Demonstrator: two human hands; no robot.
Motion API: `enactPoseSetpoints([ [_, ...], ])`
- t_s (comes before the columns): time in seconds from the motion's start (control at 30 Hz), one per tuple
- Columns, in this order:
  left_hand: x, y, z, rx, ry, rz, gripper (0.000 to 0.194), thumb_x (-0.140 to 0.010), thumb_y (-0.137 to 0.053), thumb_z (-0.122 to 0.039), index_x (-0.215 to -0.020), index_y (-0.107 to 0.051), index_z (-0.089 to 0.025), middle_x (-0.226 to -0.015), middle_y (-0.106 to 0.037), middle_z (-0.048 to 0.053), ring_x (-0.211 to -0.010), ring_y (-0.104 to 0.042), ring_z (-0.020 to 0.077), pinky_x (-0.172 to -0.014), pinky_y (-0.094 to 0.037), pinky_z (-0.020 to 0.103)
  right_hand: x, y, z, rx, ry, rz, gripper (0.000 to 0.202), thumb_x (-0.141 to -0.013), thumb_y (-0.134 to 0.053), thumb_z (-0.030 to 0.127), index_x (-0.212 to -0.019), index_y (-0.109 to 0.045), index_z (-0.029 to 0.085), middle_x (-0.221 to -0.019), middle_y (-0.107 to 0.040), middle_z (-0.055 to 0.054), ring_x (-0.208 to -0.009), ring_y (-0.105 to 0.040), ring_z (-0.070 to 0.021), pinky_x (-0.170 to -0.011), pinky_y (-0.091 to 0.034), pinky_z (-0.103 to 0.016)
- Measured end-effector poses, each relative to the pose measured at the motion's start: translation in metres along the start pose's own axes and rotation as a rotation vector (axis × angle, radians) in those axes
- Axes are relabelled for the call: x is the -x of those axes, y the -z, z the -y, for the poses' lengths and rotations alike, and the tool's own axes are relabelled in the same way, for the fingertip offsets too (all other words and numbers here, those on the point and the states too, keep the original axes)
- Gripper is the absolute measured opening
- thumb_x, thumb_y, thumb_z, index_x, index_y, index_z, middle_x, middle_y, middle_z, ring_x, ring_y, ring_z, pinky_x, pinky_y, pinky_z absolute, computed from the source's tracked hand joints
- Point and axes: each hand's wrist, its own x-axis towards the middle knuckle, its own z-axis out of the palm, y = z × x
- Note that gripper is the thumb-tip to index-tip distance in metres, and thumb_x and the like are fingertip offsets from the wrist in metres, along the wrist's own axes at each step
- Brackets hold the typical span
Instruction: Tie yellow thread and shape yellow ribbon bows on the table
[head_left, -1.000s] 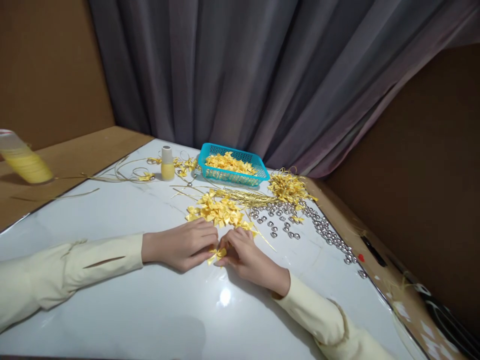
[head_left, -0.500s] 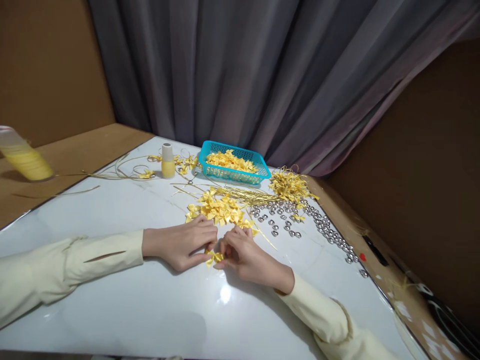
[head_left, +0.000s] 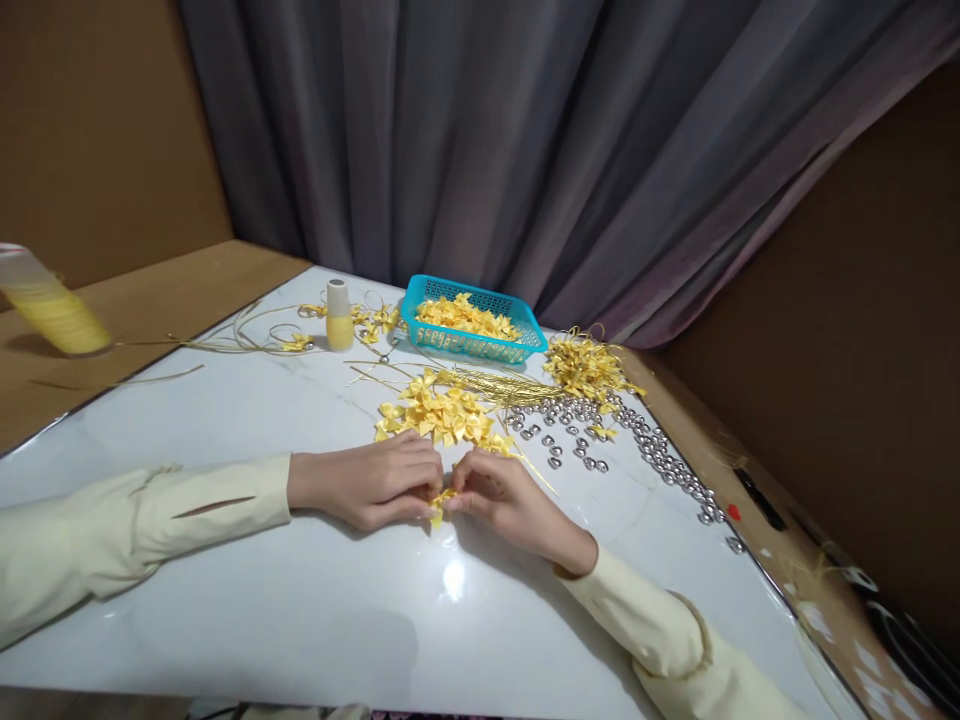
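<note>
Low over the white table [head_left: 300, 610], my left hand [head_left: 382, 480] and my right hand [head_left: 502, 500] meet at one small yellow ribbon bow [head_left: 437, 510]. Both hands are closed, thumbs and fingers pinching the bow from either side; the fingers hide part of it. Just beyond them lies a loose pile of yellow bows [head_left: 450, 405]. Behind that pile, thin gold cords [head_left: 510, 385] stretch sideways. To the right, many small silver rings or beads [head_left: 660, 455] are scattered; their exact form is too small to tell.
A blue basket [head_left: 476, 350] of yellow bows stands at the back, with a yellow-filled bottle [head_left: 339, 318] to its left. Bows with cords [head_left: 585, 368] are heaped at its right. A clear container [head_left: 56, 310] stands far left. Black-handled scissors [head_left: 900, 640] lie at the right.
My right hand's fingers have shifted and the bow between my hands is turned and more covered. The view has moved slightly.
</note>
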Motion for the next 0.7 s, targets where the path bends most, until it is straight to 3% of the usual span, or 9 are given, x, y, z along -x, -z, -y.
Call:
enactPoseSetpoints([
  [0.1,0.0002,-0.0002,0.0003,-0.011,0.013,0.008,0.018,-0.097,-0.036,-0.026,-0.085,-0.047,-0.02,-0.085,-0.058,0.007,-0.08,-0.047,0.0201,-0.08,-0.037,0.034,-0.0006,0.0023,-0.002,-0.05,-0.002,0.031,0.017,-0.084,-0.065,0.022,-0.073,-0.054,0.017,-0.074,-0.057,0.0,-0.07,-0.05,-0.0123,-0.067,-0.038,-0.024],
  [0.23,0.0006,-0.002,0.0006,-0.079,0.019,0.026,0.018,-0.096,-0.035,-0.024,-0.082,-0.045,-0.02,-0.081,-0.057,0.007,-0.077,-0.046,0.0211,-0.078,-0.037,0.035,-0.0007,0.0043,-0.001,0.185,-0.001,0.143,0.014,-0.087,-0.061,0.02,-0.076,-0.054,0.017,-0.077,-0.056,-0.001,-0.078,-0.049,-0.0146,-0.078,-0.036,-0.03],
  [0.33,0.0003,-0.0027,0.0009,-0.103,0.023,0.035,0.019,-0.096,-0.034,-0.023,-0.081,-0.045,-0.02,-0.079,-0.056,0.007,-0.075,-0.045,0.0214,-0.076,-0.037,0.035,-0.0006,0.0034,-0.0005,0.283,-0.014,0.156,0.012,-0.088,-0.059,0.018,-0.077,-0.053,0.018,-0.078,-0.055,-0.001,-0.083,-0.047,-0.0165,-0.081,-0.034,-0.032],
  [0.53,-0.001,-0.0019,0.0018,-0.088,0.024,0.04,0.023,-0.097,-0.03,-0.023,-0.08,-0.044,-0.02,-0.078,-0.055,0.007,-0.074,-0.042,0.021,-0.075,-0.037,0.036,-0.0013,-0.0017,-0.0046,0.059,-0.047,0.107,0.019,-0.084,-0.059,0.015,-0.069,-0.048,0.017,-0.068,-0.048,0.002,-0.065,-0.043,-0.0111,-0.062,-0.032,-0.023],
  [0.7,-0.0021,0.0009,0.0041,0.05,0.087,-0.012,0.024,-0.099,-0.033,-0.03,-0.082,-0.046,-0.019,-0.083,-0.056,0.005,-0.08,-0.046,0.0191,-0.08,-0.036,0.033,-0.0013,0.0001,-0.0058,-0.107,-0.069,0.063,0.018,-0.085,-0.057,0.021,-0.07,-0.048,0.017,-0.065,-0.048,0.003,-0.06,-0.039,-0.0097,-0.058,-0.031,-0.021],
])
